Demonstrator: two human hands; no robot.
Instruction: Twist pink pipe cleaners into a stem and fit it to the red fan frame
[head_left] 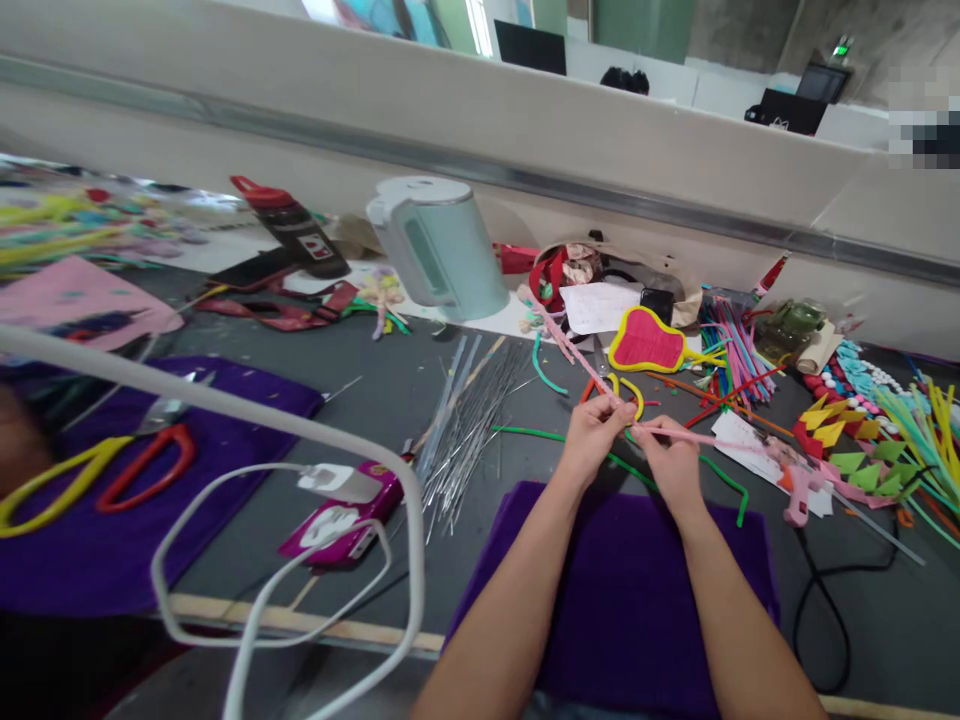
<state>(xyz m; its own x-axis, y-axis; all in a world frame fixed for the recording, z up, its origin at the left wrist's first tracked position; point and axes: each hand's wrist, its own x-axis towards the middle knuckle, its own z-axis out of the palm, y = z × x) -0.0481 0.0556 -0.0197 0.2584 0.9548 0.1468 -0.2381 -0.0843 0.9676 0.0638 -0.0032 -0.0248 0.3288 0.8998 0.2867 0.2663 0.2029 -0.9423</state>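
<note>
Both hands meet over the far edge of a purple cloth (pixel 630 600). My left hand (pixel 598 428) pinches a long pink fuzzy strip (pixel 574 352) that runs up toward the back of the table. The fingers of my right hand (pixel 670 462) close on the pink strip where it continues to the right. The fingertips of the two hands nearly touch. Just beyond them lies a curved yellow piece (pixel 636 396). A green stem (pixel 529 433) passes behind the wrists. Past the hands rests a pink paddle shape with a yellow border (pixel 646 340).
A pale green kettle (pixel 450 250) and a dark bottle (pixel 304 235) stand at the back. Metal wires (pixel 469 450) lie left of the hands. A pink glue gun (pixel 799 490) is at right. White cable (pixel 416 540) loops across the left foreground, near scissors (pixel 154 470).
</note>
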